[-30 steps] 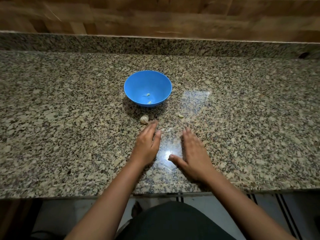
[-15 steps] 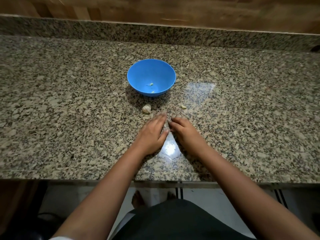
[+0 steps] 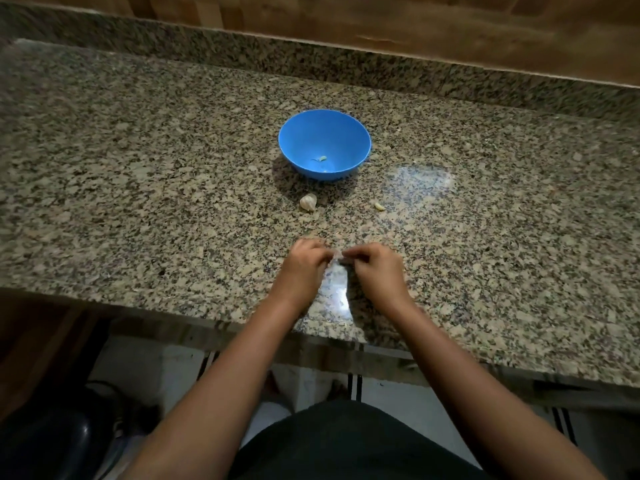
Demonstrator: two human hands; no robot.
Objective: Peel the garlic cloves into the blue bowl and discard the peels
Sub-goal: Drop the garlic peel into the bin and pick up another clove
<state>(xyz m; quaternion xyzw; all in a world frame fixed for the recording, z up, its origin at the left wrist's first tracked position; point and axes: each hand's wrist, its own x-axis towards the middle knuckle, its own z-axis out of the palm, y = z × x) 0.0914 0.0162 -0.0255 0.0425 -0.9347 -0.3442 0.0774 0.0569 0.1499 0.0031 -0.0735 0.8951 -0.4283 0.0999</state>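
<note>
Looking down on a speckled granite worktop [image 3: 145,188], glossy enough to throw back two bright patches of light, one at the near edge between the wrists and one at about 4 o'clock from the bowl. A granite upstand [image 3: 346,64] runs along the back, and above it sits a brown wood-look wall [image 3: 415,19]. Below the front edge there's pale floor [image 3: 156,368] with dark stripes, and the person's dark garment [image 3: 346,441] fills the bottom centre.

Dead centre, the blue bowl [image 3: 353,133] stands upright, round and plastic-looking. Inside, near the bottom, lies a small pale greenish bit [image 3: 322,158], and another pale fleck sits lower against the near wall; too small to say more.

Just beyond the bowl's shadow, at its 6 o'clock, rests a garlic clove [image 3: 308,202], whitish, papery skin still on, plump with a pointed end. Over at the bowl's 5 o'clock, well apart from that one, lies a smaller yellowish piece [image 3: 380,206], curved like a sliver.

And here at the front: the left hand [image 3: 304,261] and right hand [image 3: 375,268] come together knuckles up, fingers curled, fingertips meeting over a small whitish scrap [image 3: 335,253] pinched between them. It's blurred, so clove or peel, I cannot tell. Both hands hover at the clove's 6 o'clock, close to the worktop's near edge.
</note>
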